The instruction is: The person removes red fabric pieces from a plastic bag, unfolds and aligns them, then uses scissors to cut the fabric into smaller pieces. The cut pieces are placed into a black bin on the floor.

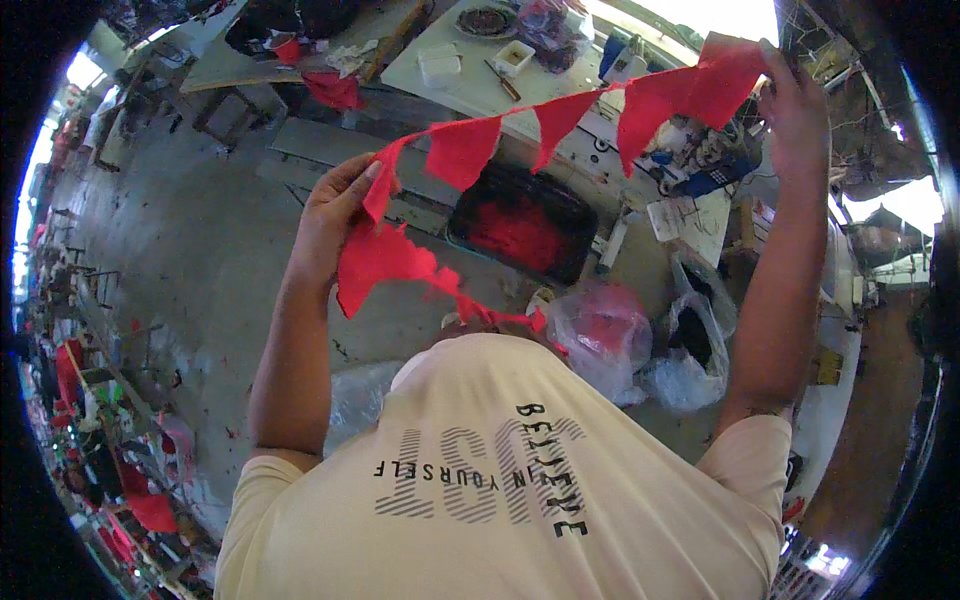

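A string of red cloth pieces is stretched between my two raised hands, rising toward the right. My left hand pinches the string near its left part, and more red pieces hang below that hand and trail toward my body. On the far right, my right hand is closed on the red cloth at the upper end. Several roughly triangular and four-sided flaps dangle from the strip between the hands. Beneath the strip stands a black bin with red cloth scraps in it.
A white table with a sewing machine, a white container and a dark handled tool stands ahead. Clear plastic bags lie on the floor near my feet. A second table is at the upper left.
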Available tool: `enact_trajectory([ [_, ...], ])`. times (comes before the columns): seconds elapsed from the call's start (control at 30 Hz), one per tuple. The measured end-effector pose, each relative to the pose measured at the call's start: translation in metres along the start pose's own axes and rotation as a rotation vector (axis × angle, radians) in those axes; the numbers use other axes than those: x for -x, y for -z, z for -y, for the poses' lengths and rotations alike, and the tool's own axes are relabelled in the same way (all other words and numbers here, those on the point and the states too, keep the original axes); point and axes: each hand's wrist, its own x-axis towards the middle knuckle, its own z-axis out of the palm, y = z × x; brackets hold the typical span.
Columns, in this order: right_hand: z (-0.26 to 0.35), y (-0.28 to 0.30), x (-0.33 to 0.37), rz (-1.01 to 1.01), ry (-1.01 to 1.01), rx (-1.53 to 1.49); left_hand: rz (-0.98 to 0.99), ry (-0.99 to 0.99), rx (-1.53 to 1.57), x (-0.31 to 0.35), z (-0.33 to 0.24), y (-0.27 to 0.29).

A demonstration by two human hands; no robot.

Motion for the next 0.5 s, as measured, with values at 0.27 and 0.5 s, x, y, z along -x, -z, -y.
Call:
enact_trajectory([
  [0.27,-0.01,-0.016,0.019,0.021,-0.056,-0.006,0.055,-0.006,-0.163,0.001,-0.019,0.022],
  [0.5,-0.029,0.0,0.021,0.042,0.112,0.178,0.072,-0.043,-0.399,-0.016,-0.028,0.03],
])
